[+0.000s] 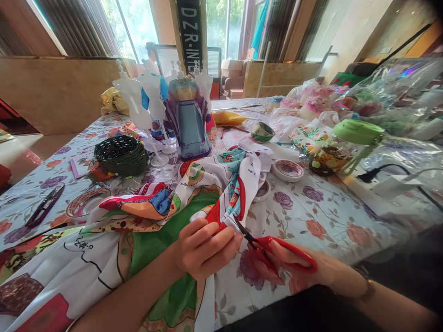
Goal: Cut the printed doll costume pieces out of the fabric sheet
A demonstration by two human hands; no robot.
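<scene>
A large sheet of printed fabric (pixel 162 258), white with green, red and blue patterns, lies bunched across the table in front of me. My left hand (pixel 207 249) is closed on a gathered edge of it, with the fingers curled over the cloth. In my right hand (pixel 301 267) is a pair of scissors (pixel 294 253) with red handles. Their dark blades point up and left and meet the fabric just beside my left fingertips. How far the blades are apart is hard to make out.
Thread snips (pixel 44 205), a tape roll (pixel 88 203) and a dark woven basket (pixel 121 154) lie to the left. Small white mannequins (pixel 133 101) and a dressed figure (pixel 189 120) stand behind the fabric. Rightward are another tape roll (pixel 288 170), a green-lidded jar (pixel 342 147) and a power plug (pixel 370 175).
</scene>
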